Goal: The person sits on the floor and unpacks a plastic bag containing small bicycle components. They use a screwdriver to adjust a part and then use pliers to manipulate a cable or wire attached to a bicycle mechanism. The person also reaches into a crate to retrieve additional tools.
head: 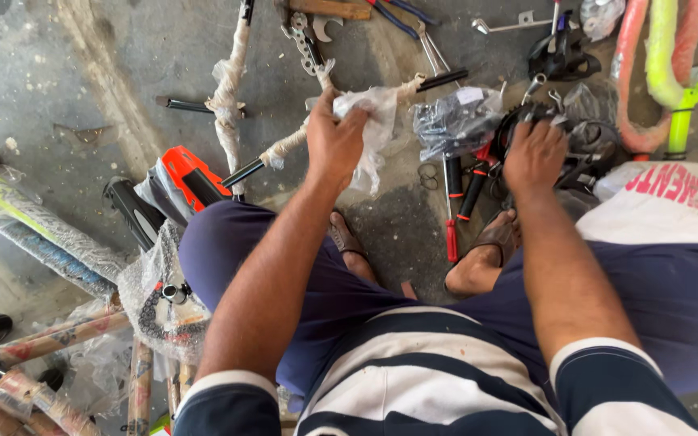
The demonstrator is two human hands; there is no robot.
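Left hand (334, 141) clenched on crinkly clear plastic wrap (375, 121) around a stiff metal handlebar (284, 149). Light, soft, slippery; firmer hold on the bar. Right hand (535, 155) spread over black parts (527, 117) on the floor, grip unclear.

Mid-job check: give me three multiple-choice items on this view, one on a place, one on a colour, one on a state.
1. Where does the right hand rest?
A. on the pile of black parts
B. on the red-handled screwdriver
C. on the knee

2. What colour is the curved tube at top right?
A. blue
B. neon yellow-green
C. white

3. What state is the left hand in?
A. flat on the floor
B. empty in the air
C. closed on clear plastic wrapping

Answers:
1 A, the palm lies on the black parts.
2 B, the tube is bright yellow-green beside a pink one.
3 C, its fingers pinch crumpled wrap on the paper-wrapped bar.
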